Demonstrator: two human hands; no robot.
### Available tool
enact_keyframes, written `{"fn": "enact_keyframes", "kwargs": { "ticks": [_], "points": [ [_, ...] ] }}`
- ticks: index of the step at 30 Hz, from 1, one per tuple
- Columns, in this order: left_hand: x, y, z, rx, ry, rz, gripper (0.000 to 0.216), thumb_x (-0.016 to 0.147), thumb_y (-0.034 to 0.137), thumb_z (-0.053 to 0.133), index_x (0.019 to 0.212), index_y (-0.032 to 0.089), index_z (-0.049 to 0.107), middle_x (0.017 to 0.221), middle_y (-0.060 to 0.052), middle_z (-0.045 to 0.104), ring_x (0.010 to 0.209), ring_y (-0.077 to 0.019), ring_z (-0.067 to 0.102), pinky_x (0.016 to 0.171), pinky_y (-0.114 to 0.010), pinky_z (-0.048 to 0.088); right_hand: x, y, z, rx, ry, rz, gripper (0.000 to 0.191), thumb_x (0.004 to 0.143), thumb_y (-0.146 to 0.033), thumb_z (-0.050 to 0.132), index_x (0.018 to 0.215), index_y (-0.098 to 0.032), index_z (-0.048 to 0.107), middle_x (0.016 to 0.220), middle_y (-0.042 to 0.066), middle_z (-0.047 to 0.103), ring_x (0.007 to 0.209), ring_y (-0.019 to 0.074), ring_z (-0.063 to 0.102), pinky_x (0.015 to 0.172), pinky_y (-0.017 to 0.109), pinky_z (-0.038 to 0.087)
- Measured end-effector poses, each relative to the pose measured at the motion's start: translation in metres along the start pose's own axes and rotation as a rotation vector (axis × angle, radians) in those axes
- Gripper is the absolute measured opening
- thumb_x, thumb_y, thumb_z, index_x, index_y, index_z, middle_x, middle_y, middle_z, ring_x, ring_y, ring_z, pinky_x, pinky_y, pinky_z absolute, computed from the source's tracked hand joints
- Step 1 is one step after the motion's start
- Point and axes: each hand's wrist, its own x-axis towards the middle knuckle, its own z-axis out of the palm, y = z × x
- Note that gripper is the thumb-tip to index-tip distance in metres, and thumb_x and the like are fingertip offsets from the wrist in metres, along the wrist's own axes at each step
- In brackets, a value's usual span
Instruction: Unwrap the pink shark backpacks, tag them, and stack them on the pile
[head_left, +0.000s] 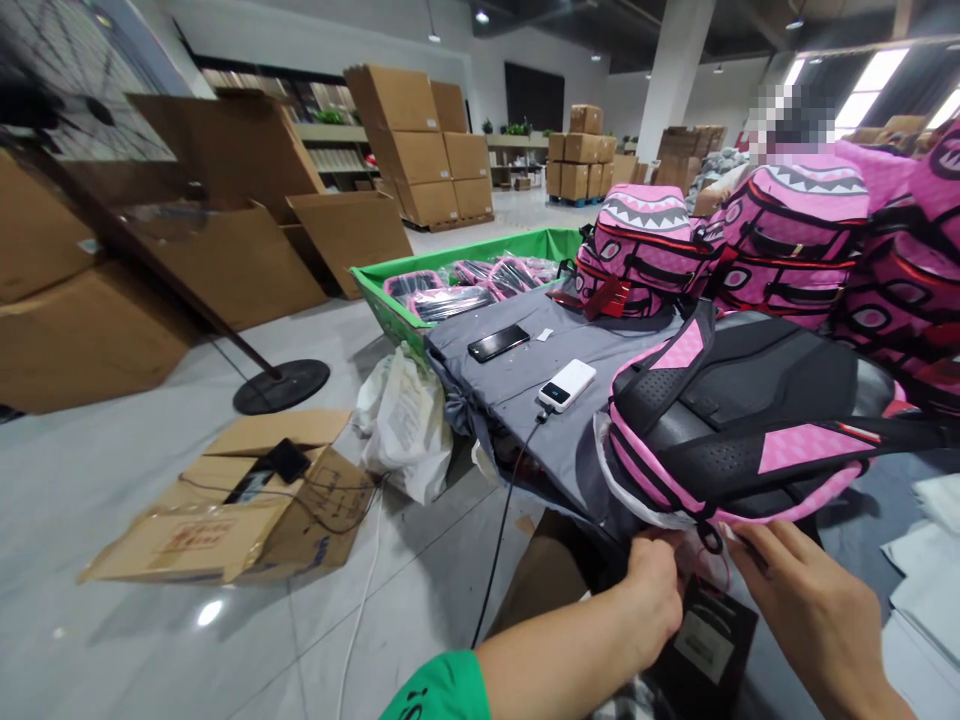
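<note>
A pink and black backpack (757, 390) lies on the grey-covered table (517, 380), its padded back and shoulder straps facing up. Translucent plastic (626, 490) shows along its left side. My left hand (660, 580) is closed just below the backpack's near edge; what its fingers grip is hidden. My right hand (810, 590) has its fingers curled against the pink trim of that same edge, near a small black loop. Between the hands, a thin reddish cord shows above a dark flat piece with a whitish label (705, 640).
Several pink shark-mouth backpacks (641, 250) stand along the far side, with a person behind. A phone (499, 343) and a cabled white power bank (568, 385) lie left. Beyond are a green bin (382, 310), white plastic bag (412, 420), open carton (300, 510) and fan base (281, 385).
</note>
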Motion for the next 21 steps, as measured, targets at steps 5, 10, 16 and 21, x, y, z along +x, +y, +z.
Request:
{"fn": "enact_keyframes", "kwargs": {
  "ticks": [5, 10, 16, 21],
  "points": [
    [-0.011, -0.003, -0.015, -0.126, -0.022, 0.023, 0.022, 0.058, 0.021, 0.074, 0.078, 0.018, 0.066, 0.075, -0.005, 0.07, 0.07, -0.0189, 0.063, 0.075, -0.033, 0.051, 0.015, -0.023, 0.002, -0.054, -0.05, -0.036, 0.046, 0.11, -0.032, 0.031, 0.079, -0.019, 0.063, 0.067, 0.0, 0.057, 0.058, 0.0133, 0.055, 0.052, 0.027, 0.032],
    [-0.011, -0.004, -0.024, -0.104, -0.099, 0.065, 0.035, 0.046, 0.031, 0.086, 0.073, 0.018, 0.068, 0.073, -0.003, 0.068, 0.071, -0.0189, 0.06, 0.072, -0.032, 0.047, -0.004, -0.043, 0.017, -0.034, -0.109, -0.083, 0.044, 0.107, -0.017, 0.029, 0.079, -0.02, 0.063, 0.068, 0.002, 0.058, 0.061, 0.0151, 0.055, 0.054, 0.028, 0.034],
    [-0.021, 0.011, -0.025, 0.017, -0.296, 0.214, 0.033, 0.057, 0.04, 0.087, 0.071, 0.013, 0.075, 0.072, -0.005, 0.069, 0.071, -0.0162, 0.056, 0.076, -0.03, 0.043, -0.037, -0.043, 0.023, -0.054, -0.125, -0.104, 0.027, 0.103, -0.013, 0.035, 0.113, -0.016, 0.06, 0.1, 0.01, 0.069, 0.085, 0.0214, 0.06, 0.073, 0.032, 0.045],
    [-0.022, 0.011, -0.024, 0.042, -0.229, 0.23, 0.033, 0.052, 0.032, 0.089, 0.075, 0.013, 0.076, 0.077, -0.005, 0.071, 0.075, -0.0166, 0.058, 0.078, -0.03, 0.046, -0.042, -0.044, 0.023, -0.014, -0.129, -0.073, 0.028, 0.103, -0.017, 0.033, 0.11, -0.015, 0.06, 0.098, 0.012, 0.067, 0.079, 0.0227, 0.057, 0.072, 0.035, 0.046]
  ]
}}
